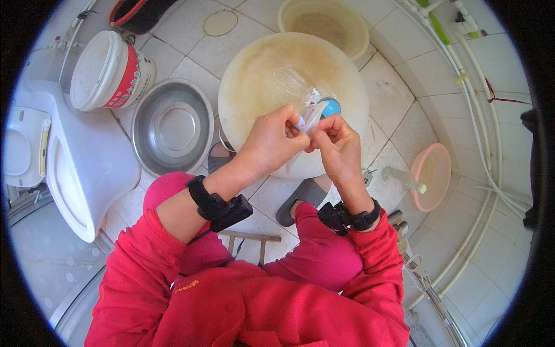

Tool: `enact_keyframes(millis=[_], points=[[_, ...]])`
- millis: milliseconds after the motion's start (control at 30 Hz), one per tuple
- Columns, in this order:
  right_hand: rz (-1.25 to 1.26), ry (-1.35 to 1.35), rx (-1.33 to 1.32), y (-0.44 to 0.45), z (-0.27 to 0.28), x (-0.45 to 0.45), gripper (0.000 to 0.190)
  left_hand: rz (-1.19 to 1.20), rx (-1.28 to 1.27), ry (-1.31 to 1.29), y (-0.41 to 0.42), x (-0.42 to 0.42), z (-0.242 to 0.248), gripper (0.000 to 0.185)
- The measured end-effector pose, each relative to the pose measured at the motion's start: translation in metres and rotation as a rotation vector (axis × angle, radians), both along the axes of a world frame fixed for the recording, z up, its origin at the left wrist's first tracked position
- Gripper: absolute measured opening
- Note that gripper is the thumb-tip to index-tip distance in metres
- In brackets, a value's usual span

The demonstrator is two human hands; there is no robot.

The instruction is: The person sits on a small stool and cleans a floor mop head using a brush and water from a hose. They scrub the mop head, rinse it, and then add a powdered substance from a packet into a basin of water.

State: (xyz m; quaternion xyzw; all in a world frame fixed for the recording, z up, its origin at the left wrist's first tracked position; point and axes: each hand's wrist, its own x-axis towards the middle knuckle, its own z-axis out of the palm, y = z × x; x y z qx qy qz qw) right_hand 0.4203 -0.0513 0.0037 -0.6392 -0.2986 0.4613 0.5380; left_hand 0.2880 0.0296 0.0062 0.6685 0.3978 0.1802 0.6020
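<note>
Both hands meet over a round, off-white surface (260,95) with yellow-brown stains and a wet-looking shine. Between them is a thin, translucent plastic wrapper (317,113) with small red marks. My left hand (275,136) pinches its left side, where a small pale-blue and white piece (300,124) shows at the fingertips. On the other side, the thumb and fingers of my right hand (340,145) grip the wrapper. Just beyond the right fingers lies a blue, dome-shaped object (331,107) with a dark fringed rim, partly hidden. What the wrapper contains cannot be made out.
A steel basin (145,130) and a lidded white bucket (145,69) with a red band stand left. Behind is a yellowish tub (362,41). To the right, a clear bottle (396,177) leans by a pink basin (444,173). White pipes (477,130) run along the tiled wall.
</note>
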Motion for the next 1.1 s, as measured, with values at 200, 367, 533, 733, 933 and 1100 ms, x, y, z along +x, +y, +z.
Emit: enact_keyframes(millis=[200, 367, 533, 733, 933, 1100], points=[[0.071, -0.033, -0.070, -0.006, -0.002, -0.002, 0.006, -0.100, -0.088, 0.054, -0.005, -0.001, -0.005, 0.018], [0.110, 0.040, -0.100, -0.005, 0.002, 0.000, 0.004, -0.170, 0.025, 0.124, 0.000, -0.003, -0.004, 0.020], [-0.062, -0.054, -0.089, -0.007, 0.007, 0.013, 0.004, -0.036, 0.213, 0.313, 0.023, -0.007, -0.006, 0.027], [-0.101, -0.011, -0.042, -0.008, -0.004, 0.029, 0.003, -0.122, 0.064, 0.087, 0.012, -0.002, 0.000, 0.048], [-0.097, -0.116, 0.030, -0.007, -0.010, 0.032, 0.005, -0.170, 0.201, 0.210, 0.015, -0.001, 0.008, 0.040], [0.033, 0.167, 0.170, -0.010, -0.013, 0.030, 0.032, -0.104, 0.116, 0.124, 0.017, 0.001, 0.008, 0.037]])
